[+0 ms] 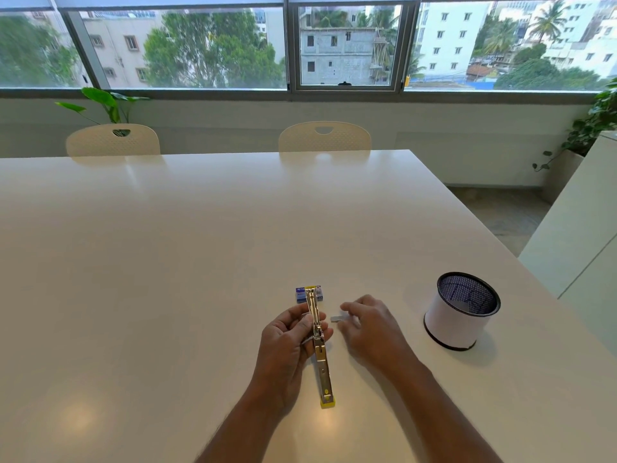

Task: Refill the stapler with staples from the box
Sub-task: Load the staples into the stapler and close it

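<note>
Closest to the near edge of the tabletop [167, 262], both forearms come in from below. The left hand [287, 342] is wrapped around the middle of the stapler [319, 342], which is swung fully open into one long metal strip with a yellow cap at each end. The near yellow end sits down by the wrist, close to the near edge, and the far end points away toward the window side. Fingers and thumb are closed on the hinge area, so that hand is definitely gripping it.

Just beside it, toward the right edge, the right hand [370, 325] lies palm down with loosely curled fingers around a small silver strip of staples [336, 318]. The fingertips are right at the strip, but it's hard to say whether they're actually pinching it or just touching it on the tabletop. The strip sits in the gap between the two hands.

Right behind the stapler's far tip is the little staple box [309, 294], blue and white with some yellow. There's printing on it but it's way too small to read, so no brand.

Further toward the right edge stands a round pen holder [460, 312], white outside with black mesh inside and black rims.

The tabletop itself is glossy white and picks up ceiling light reflections. Two cream chairs [324, 137] are tucked in at the far edge, leafy plants [107, 105] stand by the wall, and a wide window [345, 45] shows trees and apartment blocks.
</note>
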`<act>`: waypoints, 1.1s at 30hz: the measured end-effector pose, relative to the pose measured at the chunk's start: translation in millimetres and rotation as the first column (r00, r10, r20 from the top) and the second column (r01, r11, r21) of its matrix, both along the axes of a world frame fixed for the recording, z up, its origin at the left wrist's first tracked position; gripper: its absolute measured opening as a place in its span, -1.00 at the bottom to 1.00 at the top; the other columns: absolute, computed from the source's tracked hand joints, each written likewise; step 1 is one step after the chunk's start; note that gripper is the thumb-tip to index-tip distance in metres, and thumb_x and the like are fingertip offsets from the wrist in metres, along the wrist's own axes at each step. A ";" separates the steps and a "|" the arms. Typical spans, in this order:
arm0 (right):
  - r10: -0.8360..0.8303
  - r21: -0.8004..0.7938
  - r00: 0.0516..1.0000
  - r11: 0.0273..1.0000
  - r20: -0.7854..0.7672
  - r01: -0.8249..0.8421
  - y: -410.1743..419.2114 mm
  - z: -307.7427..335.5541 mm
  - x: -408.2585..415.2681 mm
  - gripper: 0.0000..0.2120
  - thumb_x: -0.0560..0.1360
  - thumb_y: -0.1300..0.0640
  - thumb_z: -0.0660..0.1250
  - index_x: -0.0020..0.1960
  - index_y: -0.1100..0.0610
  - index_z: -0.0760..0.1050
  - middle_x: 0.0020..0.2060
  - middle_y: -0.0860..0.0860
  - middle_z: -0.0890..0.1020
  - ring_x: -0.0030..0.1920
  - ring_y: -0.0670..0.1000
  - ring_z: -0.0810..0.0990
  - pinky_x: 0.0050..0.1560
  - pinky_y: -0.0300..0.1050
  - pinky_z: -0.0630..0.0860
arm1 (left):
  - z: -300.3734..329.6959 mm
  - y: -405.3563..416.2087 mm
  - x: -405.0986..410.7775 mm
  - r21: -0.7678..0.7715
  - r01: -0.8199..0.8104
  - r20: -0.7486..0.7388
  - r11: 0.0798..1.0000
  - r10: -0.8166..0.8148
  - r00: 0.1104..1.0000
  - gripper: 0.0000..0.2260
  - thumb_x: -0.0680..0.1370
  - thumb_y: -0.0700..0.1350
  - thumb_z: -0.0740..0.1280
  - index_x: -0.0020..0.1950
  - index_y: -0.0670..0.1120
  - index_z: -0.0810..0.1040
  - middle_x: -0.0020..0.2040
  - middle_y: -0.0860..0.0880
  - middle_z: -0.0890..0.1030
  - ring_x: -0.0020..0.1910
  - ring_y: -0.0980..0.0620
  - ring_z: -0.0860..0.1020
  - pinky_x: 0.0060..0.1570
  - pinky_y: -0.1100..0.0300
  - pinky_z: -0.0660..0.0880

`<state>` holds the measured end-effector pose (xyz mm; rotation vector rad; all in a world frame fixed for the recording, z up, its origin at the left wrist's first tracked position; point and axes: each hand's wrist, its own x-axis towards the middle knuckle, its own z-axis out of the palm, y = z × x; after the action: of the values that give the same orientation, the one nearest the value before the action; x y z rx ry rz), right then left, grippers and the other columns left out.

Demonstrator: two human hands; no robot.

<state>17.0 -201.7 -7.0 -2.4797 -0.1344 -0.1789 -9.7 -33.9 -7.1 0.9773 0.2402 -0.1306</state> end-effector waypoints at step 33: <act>-0.031 0.527 0.999 0.850 0.043 0.004 27.5 29.6 -24.7 -0.82 0.52 0.22 0.45 0.08 0.07 0.72 -0.16 -0.09 0.76 -0.16 -0.13 0.73 0.00 -0.10 0.68 | -2.1 1.0 0.0 0.046 0.024 0.073 0.999 -0.028 0.997 -0.79 0.66 -0.32 0.30 0.26 -0.24 0.63 0.10 -0.32 0.72 -0.01 -0.15 0.73 0.03 -0.01 0.67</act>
<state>-7.8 -174.2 22.6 -1.9256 -0.0702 -0.2490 -9.7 -32.9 -9.2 1.0287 0.1637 -0.1132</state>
